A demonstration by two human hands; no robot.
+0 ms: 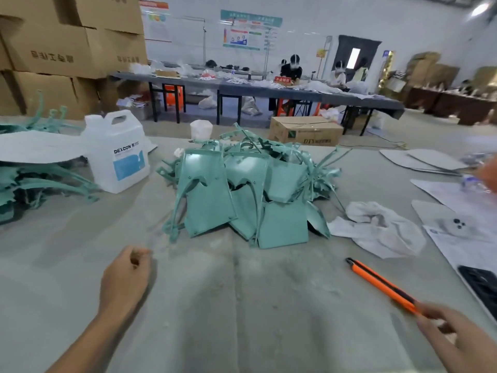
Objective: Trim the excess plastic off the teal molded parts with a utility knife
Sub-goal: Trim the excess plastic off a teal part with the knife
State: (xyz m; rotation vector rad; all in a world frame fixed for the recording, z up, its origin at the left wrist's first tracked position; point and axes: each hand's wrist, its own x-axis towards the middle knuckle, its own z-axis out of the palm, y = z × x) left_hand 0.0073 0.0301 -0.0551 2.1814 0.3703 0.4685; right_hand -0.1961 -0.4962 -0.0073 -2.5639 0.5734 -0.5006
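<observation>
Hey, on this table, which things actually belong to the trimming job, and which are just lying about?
For the job: pile of teal molded plastic parts; orange utility knife, its rear end held by the right hand; tangled teal plastic strips at left, likely offcuts.
Lying about: white plastic jug with blue label; crumpled white cloth; white paper sheets at right.

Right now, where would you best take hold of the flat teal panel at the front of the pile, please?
Probably pinch the teal panel by its near bottom edge, coming from the front with the left hand. That straight edge faces us, clear of the tangled strips; the right hand holds the utility knife.
</observation>
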